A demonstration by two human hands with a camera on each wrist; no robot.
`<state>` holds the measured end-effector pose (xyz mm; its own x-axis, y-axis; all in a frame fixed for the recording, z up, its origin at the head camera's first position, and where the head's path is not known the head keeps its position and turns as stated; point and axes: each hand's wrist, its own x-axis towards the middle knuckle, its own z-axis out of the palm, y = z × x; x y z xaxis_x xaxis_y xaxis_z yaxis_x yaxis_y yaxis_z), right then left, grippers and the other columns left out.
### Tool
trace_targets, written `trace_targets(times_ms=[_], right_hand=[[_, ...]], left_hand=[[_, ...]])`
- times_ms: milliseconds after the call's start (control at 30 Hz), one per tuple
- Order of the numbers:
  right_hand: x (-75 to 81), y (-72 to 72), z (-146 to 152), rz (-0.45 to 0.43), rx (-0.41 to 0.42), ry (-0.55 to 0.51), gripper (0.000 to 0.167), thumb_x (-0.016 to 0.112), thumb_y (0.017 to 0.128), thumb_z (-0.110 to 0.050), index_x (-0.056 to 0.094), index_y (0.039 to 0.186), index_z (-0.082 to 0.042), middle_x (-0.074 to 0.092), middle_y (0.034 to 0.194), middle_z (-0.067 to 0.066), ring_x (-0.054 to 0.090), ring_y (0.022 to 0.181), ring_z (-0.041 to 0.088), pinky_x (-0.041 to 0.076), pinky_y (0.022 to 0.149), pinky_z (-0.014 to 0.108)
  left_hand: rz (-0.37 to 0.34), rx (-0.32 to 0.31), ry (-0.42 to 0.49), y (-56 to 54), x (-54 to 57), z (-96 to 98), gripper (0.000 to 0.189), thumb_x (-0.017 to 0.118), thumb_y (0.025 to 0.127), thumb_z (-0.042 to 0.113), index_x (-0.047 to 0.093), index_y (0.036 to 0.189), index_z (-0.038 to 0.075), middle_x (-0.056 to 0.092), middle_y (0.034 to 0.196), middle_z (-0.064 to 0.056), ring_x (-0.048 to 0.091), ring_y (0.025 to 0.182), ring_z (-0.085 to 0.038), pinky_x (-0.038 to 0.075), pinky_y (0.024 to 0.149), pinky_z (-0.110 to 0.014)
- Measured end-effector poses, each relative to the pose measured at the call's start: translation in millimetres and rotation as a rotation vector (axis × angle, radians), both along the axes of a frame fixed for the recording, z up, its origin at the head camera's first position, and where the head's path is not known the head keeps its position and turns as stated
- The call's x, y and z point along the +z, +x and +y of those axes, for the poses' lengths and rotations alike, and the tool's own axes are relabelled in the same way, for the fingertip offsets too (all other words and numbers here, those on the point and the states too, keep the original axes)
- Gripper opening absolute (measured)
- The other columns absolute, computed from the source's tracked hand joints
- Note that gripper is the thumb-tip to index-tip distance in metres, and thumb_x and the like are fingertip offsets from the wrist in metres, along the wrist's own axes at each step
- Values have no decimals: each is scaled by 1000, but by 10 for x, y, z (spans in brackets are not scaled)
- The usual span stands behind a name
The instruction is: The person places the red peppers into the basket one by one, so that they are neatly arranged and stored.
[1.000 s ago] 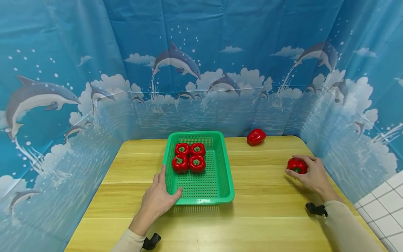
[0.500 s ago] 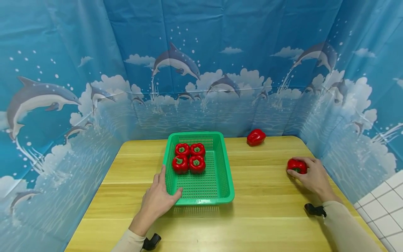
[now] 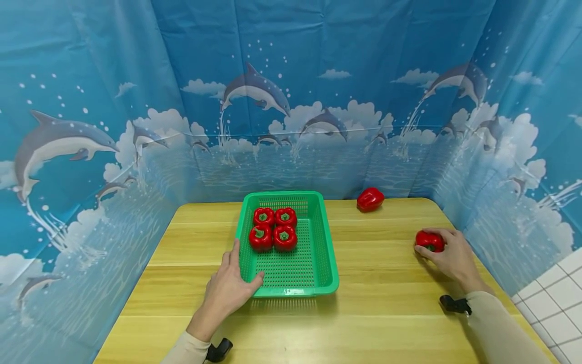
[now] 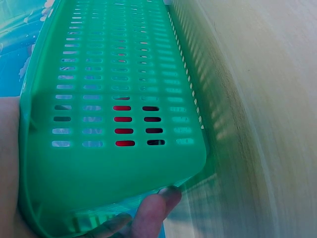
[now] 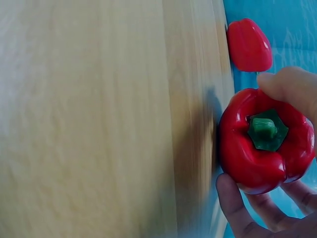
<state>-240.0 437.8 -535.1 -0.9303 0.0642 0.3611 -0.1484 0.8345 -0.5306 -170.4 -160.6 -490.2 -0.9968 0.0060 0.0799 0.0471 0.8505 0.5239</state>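
A green plastic basket (image 3: 313, 283) stands on the table, with several red bell peppers (image 3: 285, 237) grouped stem-up at its left back. My left hand (image 3: 228, 287) holds its near left corner, the thumb over the rim; in the left wrist view fingertips (image 4: 148, 215) show at the edge of the perforated wall. Far to the right, my right hand (image 3: 454, 255) grips another red bell pepper (image 5: 252, 163) between thumb and fingers. Its green stem faces the right wrist camera, and the pepper sits low, close over the table top.
One more red bell pepper (image 3: 370, 199) lies on its side at the table's back edge, between basket and right hand. A blue dolphin-print curtain (image 3: 291, 101) encloses the wooden table (image 3: 373, 303) at the back and sides. White tiles (image 3: 554, 298) show at the lower right.
The right thumb has closed in slightly on the bell pepper. Otherwise both hands, the basket and the other bell peppers keep their places.
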Motion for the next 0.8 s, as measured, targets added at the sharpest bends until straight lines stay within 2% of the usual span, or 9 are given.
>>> trace_targets(times_ms=[200, 267, 667, 800], right_hand=[[-32, 18, -1, -23, -15, -7, 64, 92, 103, -26, 68, 153, 4, 48, 155, 49, 52, 129, 64, 59, 91, 79], [-35, 25, -5, -33, -19, -11, 66, 90, 104, -27, 65, 156, 5, 46, 156, 50, 51, 130, 66, 57, 93, 81], [11, 17, -71, -39, -38, -38, 72, 88, 105, -27, 60, 163, 5, 40, 158, 50, 53, 126, 67, 57, 95, 82], [26, 0, -123, -12, -34, -51, 72, 90, 103, -24, 62, 162, 6, 41, 157, 49, 51, 128, 66, 58, 95, 81]], left_hand=[[3, 1, -1, 7, -14, 5, 119, 83, 101, 56, 16, 188, 10, 53, 173, -28, 76, 90, -41, 62, 69, -51], [5, 4, -3, 6, -12, 6, 119, 82, 101, 56, 16, 188, 10, 53, 174, -28, 76, 91, -42, 62, 70, -51], [3, 1, -5, 17, 29, -3, 119, 83, 102, 55, 16, 188, 10, 53, 173, -29, 71, 80, -33, 55, 62, -43], [5, -1, 0, 5, 19, 0, 119, 83, 102, 55, 15, 188, 10, 53, 172, -30, 66, 72, -29, 53, 59, -41]])
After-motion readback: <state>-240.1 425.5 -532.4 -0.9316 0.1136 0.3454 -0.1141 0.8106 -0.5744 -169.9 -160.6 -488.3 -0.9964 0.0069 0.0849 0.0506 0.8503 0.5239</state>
